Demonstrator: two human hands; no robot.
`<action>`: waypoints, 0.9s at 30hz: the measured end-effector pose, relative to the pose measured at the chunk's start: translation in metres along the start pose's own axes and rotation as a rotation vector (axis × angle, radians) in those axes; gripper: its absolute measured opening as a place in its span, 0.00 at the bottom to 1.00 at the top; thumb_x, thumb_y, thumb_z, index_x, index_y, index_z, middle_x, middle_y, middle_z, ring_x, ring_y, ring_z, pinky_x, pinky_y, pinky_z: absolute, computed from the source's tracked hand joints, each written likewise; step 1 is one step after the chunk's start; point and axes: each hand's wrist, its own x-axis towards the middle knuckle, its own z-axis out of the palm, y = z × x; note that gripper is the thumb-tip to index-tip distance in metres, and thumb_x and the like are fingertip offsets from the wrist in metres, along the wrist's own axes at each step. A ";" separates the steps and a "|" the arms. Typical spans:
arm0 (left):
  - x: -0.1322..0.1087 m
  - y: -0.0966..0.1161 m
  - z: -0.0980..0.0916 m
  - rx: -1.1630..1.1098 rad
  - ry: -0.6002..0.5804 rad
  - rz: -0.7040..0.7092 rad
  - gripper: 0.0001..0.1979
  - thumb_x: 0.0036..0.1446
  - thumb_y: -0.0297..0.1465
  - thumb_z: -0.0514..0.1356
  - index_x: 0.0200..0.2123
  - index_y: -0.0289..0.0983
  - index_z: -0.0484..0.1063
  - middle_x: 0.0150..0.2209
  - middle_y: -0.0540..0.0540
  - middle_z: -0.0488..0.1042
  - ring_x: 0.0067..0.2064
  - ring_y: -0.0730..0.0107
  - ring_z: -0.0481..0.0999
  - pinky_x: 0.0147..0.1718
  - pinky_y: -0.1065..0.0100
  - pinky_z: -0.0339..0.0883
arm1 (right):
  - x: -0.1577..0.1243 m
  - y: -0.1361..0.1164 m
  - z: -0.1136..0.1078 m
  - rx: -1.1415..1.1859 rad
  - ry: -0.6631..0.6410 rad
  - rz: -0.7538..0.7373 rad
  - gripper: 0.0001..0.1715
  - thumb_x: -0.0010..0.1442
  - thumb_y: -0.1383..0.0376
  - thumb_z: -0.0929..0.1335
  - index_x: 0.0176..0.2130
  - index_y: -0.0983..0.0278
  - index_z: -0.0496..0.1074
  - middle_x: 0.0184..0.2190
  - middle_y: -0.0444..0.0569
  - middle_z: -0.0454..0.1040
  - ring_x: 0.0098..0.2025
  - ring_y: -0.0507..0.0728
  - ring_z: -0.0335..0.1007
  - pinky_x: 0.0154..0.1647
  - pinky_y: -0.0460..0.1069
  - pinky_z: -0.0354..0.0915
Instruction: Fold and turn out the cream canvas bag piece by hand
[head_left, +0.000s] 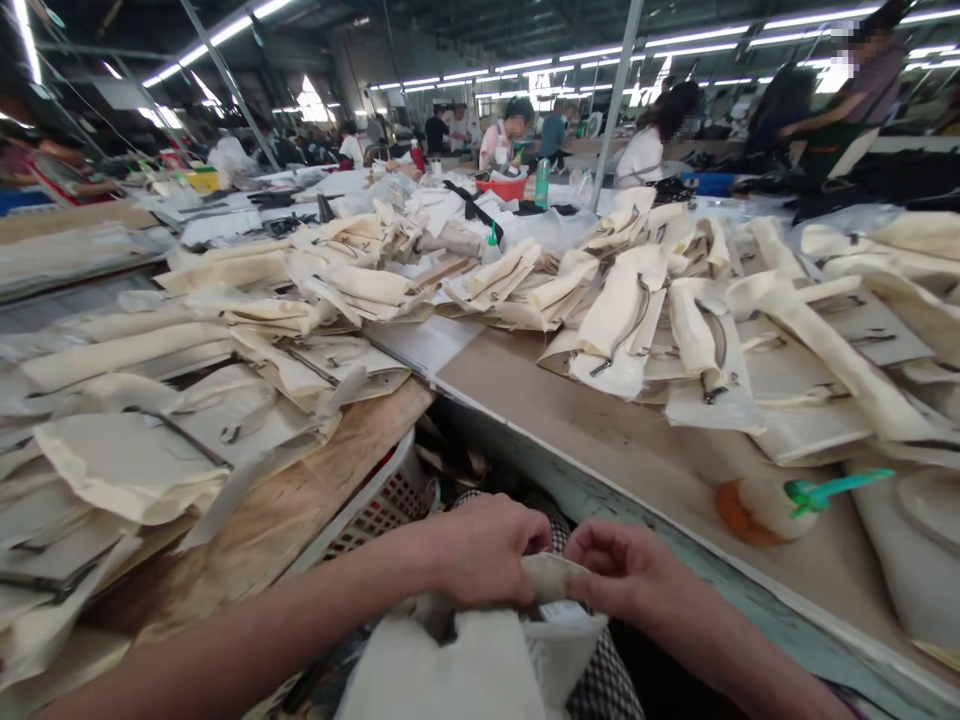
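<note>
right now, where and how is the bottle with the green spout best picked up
The rounded body of the bottle looks best, approached from the person's side with the right hand, once that lets go of the pale piece. The slim spout points to the picture's right, away from this hand, so the wider body is nearer and likely steadier to grip.

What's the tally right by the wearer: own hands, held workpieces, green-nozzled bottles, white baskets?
Hands, left hand and right hand: 2
Held cream workpiece: 1
Green-nozzled bottle: 1
White basket: 1
Total: 5
</note>
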 end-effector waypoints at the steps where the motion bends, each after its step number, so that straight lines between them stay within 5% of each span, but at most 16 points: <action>1: -0.001 0.000 0.001 -0.029 0.044 0.020 0.10 0.46 0.33 0.64 0.34 0.40 0.72 0.27 0.54 0.72 0.28 0.71 0.69 0.24 0.73 0.54 | 0.000 -0.001 0.000 0.012 0.000 -0.002 0.20 0.53 0.55 0.75 0.30 0.65 0.66 0.23 0.41 0.68 0.25 0.50 0.58 0.26 0.44 0.50; 6: -0.003 0.000 0.006 -0.097 0.167 0.071 0.15 0.53 0.43 0.65 0.36 0.40 0.69 0.30 0.54 0.72 0.30 0.72 0.68 0.27 0.73 0.55 | -0.001 -0.001 0.002 -0.009 0.041 -0.010 0.23 0.54 0.51 0.76 0.30 0.65 0.67 0.22 0.40 0.65 0.24 0.50 0.56 0.24 0.44 0.49; 12: -0.003 0.005 0.008 -0.094 0.194 0.108 0.13 0.57 0.41 0.64 0.32 0.39 0.67 0.27 0.56 0.69 0.28 0.75 0.65 0.25 0.74 0.51 | -0.003 0.000 0.004 -0.068 0.102 -0.024 0.26 0.53 0.48 0.75 0.29 0.66 0.68 0.22 0.41 0.65 0.25 0.50 0.55 0.23 0.44 0.49; 19: -0.006 0.006 0.011 -0.074 0.211 0.142 0.11 0.56 0.37 0.66 0.32 0.38 0.68 0.28 0.56 0.70 0.29 0.75 0.67 0.27 0.75 0.53 | -0.007 0.007 0.002 -0.126 0.103 -0.109 0.16 0.56 0.56 0.73 0.31 0.65 0.68 0.26 0.43 0.71 0.28 0.53 0.65 0.27 0.44 0.59; 27: -0.012 0.008 0.007 -0.127 0.200 0.101 0.11 0.56 0.38 0.65 0.33 0.37 0.70 0.28 0.55 0.73 0.28 0.75 0.67 0.26 0.75 0.55 | -0.012 0.002 0.005 -0.238 0.162 -0.103 0.10 0.55 0.60 0.71 0.30 0.66 0.72 0.24 0.45 0.73 0.27 0.53 0.66 0.25 0.44 0.58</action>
